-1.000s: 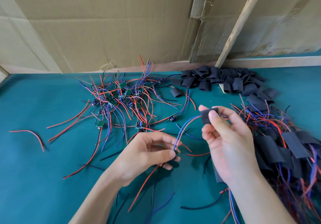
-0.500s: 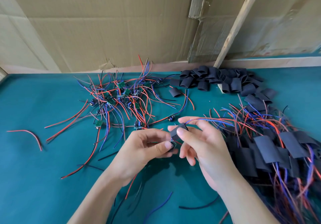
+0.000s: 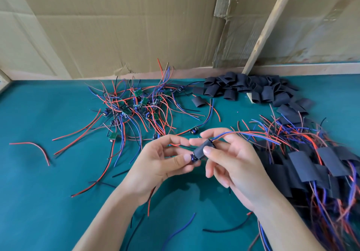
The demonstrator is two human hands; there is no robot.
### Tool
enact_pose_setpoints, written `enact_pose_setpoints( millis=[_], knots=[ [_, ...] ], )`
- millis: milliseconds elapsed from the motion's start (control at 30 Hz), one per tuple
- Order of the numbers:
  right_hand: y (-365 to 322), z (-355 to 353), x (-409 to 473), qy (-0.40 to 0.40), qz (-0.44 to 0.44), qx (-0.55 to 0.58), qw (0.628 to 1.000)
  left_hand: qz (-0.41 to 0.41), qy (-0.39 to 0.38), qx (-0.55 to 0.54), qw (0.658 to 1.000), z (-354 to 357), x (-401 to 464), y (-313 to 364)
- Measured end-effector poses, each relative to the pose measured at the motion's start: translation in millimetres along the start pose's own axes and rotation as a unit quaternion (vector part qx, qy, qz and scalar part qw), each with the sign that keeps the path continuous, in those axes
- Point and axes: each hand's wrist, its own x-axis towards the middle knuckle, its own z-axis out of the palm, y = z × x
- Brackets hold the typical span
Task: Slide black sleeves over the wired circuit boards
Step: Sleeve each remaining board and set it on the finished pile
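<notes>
Above the teal table, my right hand (image 3: 231, 159) pinches a black sleeve (image 3: 202, 150) between thumb and forefinger. Red and blue wires (image 3: 253, 134) come out of the sleeve's far end toward the right. My left hand (image 3: 161, 163) pinches the small circuit board (image 3: 193, 157) at the sleeve's near end; only the board's tip shows. Its other wires hang below my left palm. A tangle of bare wired boards (image 3: 136, 104) lies at centre left. Loose black sleeves (image 3: 249, 89) are heaped at the back right. Sleeved boards (image 3: 311, 165) pile up at the right.
Cardboard sheets (image 3: 116, 26) stand along the table's back edge, with a wooden stick (image 3: 266, 28) leaning against them. A single red wire (image 3: 37, 148) lies at the far left. Stray wires (image 3: 226, 229) cross the cloth near my forearms.
My right hand came down and left with the sleeve along the wires to meet my left hand. The sleeve now covers most of the board, and the wires stick out its far end.
</notes>
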Motion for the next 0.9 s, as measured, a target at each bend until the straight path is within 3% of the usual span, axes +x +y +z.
enact_pose_setpoints(
  millis=[300,533,633,800,900],
  knots=[
    [4.0,10.9,-0.5,-0.017,0.038,0.146,0.988,0.053,0.007,0.032,0.998,1.5,-0.2,-0.5],
    [5.4,17.2,-1.2,-0.052,0.084,0.136,0.986,0.083,0.037,0.088,0.992,3.7,0.8,-2.5],
    [-0.1,19.4,-2.0,-0.019,0.086,0.077,0.993,0.075,0.034,0.105,0.991,6.2,0.7,-3.9],
    [-34.1,-6.0,-5.6,0.082,0.092,-0.094,0.988,0.002,-0.048,0.092,0.995,9.7,-2.5,-7.0],
    [-71.7,-40.9,-22.5,0.083,0.096,-0.198,0.972,-0.002,-0.022,0.093,0.995,10.1,-2.2,-6.1]
  ],
)
